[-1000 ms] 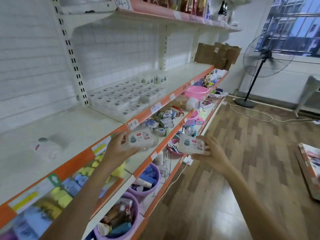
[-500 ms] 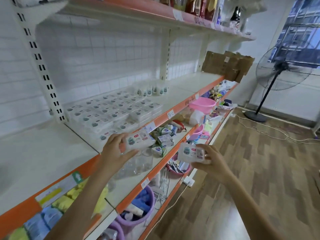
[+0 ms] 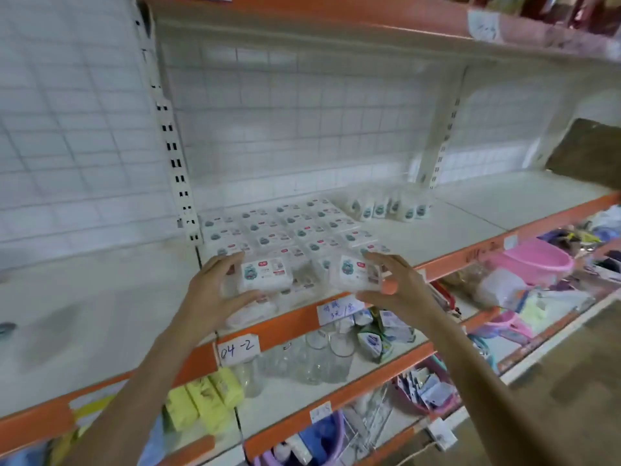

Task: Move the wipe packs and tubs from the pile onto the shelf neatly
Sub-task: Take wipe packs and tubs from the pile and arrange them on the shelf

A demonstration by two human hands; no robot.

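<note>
**Two wipe packs held over the shelf front**

Head view: the left hand (image 3: pixel 215 290) grips a white wipe pack (image 3: pixel 267 272) — fingers (image 3: pixel 220 264) curled over its top edge, thumb under its lower edge. The right hand (image 3: pixel 400 287) grips a second wipe pack (image 3: pixel 358 272) the same way, fingers above, thumb below. Both packs sit side by side, a small gap between them, above the front part of the white shelf (image 3: pixel 453 227). Just beyond the fingers, rows of matching packs (image 3: pixel 289 227) lie flat on the shelf; farther back to the right of them stand small white tubs (image 3: pixel 391 205). Below the thumbs, the orange shelf edge carries a handwritten label (image 3: pixel 239 346) reading "04-2". The picture is somewhat blurred.
</note>
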